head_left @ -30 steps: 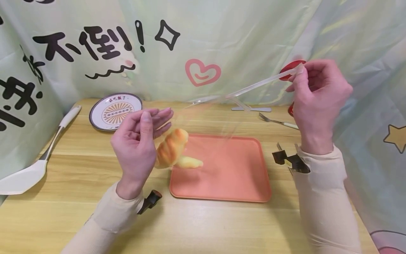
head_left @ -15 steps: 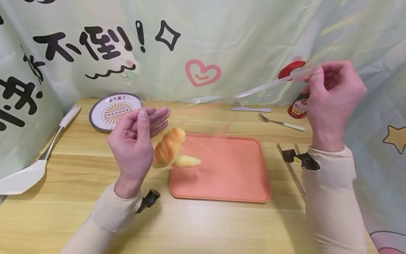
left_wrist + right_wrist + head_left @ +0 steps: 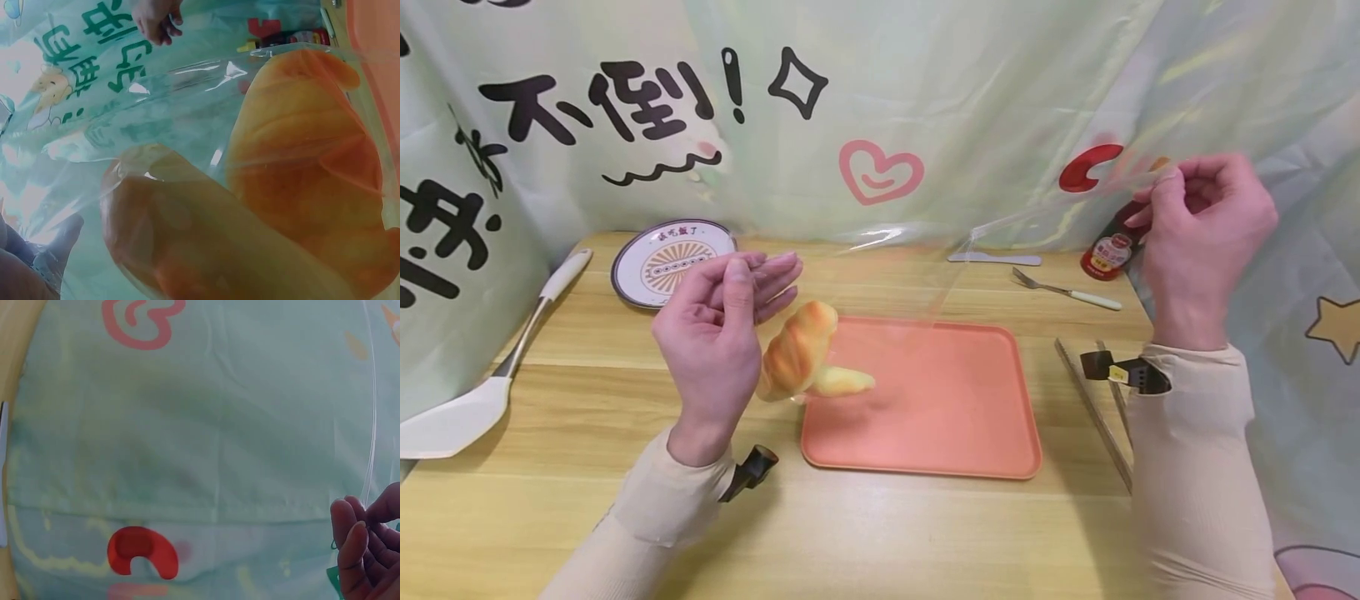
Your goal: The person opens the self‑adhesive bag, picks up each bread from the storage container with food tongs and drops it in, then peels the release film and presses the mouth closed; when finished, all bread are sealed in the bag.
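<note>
A clear plastic bag [image 3: 886, 237] hangs between the hands above the table, its outline hard to follow. My left hand [image 3: 711, 342] pinches its left side between the thumb and straight fingers. Inside the bag are a brown twisted croissant [image 3: 797, 350] and a paler yellow bread roll [image 3: 844, 382]; in the left wrist view the croissant [image 3: 300, 144] and roll [image 3: 187, 231] show through the film. On the far right my right hand [image 3: 1210, 229] pinches the bag's other edge with thumb and fingertips. That edge stretches in a thin strip, also seen running up from the right hand [image 3: 369, 544].
An orange tray [image 3: 940, 417] lies below the bag. Around it are a patterned plate [image 3: 673, 242], a white spatula [image 3: 467, 417], a butter knife [image 3: 992, 259], a fork [image 3: 1075, 293], a red-labelled bottle [image 3: 1107, 254] and metal tongs [image 3: 1093, 417]. A printed curtain stands behind.
My right hand has moved right, then slightly down, drawing the bag's edge out longer and thinner. The left hand has shifted slightly left along with the bread.
</note>
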Demonstrator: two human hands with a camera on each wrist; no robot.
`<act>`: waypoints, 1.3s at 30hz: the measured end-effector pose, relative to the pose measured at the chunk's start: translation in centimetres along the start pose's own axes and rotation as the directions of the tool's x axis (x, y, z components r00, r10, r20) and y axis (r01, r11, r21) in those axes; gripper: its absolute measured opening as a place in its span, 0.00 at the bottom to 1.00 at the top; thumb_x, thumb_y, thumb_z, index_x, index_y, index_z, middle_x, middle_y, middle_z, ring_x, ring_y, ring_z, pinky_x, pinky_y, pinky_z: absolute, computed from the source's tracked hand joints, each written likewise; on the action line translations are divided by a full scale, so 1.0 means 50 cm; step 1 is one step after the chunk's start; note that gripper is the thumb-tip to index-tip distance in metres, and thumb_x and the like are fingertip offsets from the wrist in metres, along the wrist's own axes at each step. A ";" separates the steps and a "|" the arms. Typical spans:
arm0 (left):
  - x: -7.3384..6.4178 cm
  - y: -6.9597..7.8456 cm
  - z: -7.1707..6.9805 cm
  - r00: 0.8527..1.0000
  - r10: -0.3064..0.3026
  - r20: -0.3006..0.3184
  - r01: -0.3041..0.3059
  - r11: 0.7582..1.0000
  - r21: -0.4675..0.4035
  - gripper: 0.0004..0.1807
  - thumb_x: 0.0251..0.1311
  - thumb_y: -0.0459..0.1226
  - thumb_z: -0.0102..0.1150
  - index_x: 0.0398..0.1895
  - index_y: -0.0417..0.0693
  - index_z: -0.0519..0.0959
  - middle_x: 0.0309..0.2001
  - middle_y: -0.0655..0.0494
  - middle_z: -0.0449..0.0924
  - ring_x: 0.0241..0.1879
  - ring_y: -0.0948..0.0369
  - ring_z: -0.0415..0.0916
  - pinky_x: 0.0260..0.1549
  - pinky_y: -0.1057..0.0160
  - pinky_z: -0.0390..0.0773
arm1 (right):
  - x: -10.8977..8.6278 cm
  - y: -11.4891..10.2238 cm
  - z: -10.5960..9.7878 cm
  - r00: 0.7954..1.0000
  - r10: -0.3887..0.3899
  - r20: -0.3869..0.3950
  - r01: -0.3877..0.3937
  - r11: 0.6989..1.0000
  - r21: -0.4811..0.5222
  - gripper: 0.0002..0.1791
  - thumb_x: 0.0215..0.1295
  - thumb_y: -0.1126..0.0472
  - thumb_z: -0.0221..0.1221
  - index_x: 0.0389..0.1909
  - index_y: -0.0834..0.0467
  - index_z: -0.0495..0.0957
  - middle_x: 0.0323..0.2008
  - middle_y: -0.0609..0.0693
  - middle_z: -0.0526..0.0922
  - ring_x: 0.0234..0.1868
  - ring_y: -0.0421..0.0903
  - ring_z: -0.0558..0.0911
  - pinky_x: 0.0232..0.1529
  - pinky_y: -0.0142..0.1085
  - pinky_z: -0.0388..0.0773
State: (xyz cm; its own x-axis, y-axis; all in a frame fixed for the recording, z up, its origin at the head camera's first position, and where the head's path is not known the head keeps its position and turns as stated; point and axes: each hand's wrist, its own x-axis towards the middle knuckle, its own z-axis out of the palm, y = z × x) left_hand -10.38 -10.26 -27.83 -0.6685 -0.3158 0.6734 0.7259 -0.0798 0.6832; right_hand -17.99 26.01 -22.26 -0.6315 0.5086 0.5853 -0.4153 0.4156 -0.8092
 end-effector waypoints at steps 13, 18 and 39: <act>0.000 0.000 0.001 1.000 -0.024 0.004 0.024 1.000 -0.005 0.11 0.71 0.29 0.51 0.39 0.23 0.77 0.37 0.33 0.83 0.39 0.44 0.84 0.33 0.52 0.84 | 0.017 0.026 -0.019 0.985 0.172 0.029 -0.172 0.985 -0.011 0.05 0.66 0.65 0.58 0.33 0.62 0.80 0.26 0.54 0.85 0.20 0.42 0.82 0.24 0.25 0.80; 0.003 0.001 -0.001 1.000 -0.021 -0.005 0.020 1.000 -0.007 0.10 0.71 0.29 0.51 0.39 0.24 0.77 0.37 0.32 0.83 0.38 0.45 0.84 0.32 0.53 0.84 | 0.019 0.031 -0.026 0.970 0.238 0.040 -0.236 0.971 -0.043 0.05 0.65 0.66 0.56 0.32 0.60 0.79 0.25 0.49 0.84 0.21 0.40 0.83 0.25 0.24 0.80; 0.011 0.010 -0.005 0.999 -0.013 -0.045 0.013 1.000 -0.015 0.10 0.71 0.29 0.53 0.39 0.25 0.78 0.37 0.30 0.82 0.39 0.44 0.84 0.32 0.52 0.84 | -0.021 0.082 -0.099 0.799 0.311 0.514 -0.488 0.835 0.253 0.08 0.67 0.69 0.61 0.39 0.70 0.73 0.34 0.60 0.87 0.24 0.50 0.86 0.26 0.33 0.84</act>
State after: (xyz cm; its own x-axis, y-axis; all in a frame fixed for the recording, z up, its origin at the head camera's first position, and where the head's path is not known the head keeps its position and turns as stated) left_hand -10.33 -10.72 -27.20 -0.6700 -0.3572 0.6507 0.7197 -0.0979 0.6873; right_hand -15.80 30.92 -25.92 -0.9707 0.1481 0.1893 -0.2040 -0.0919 -0.9746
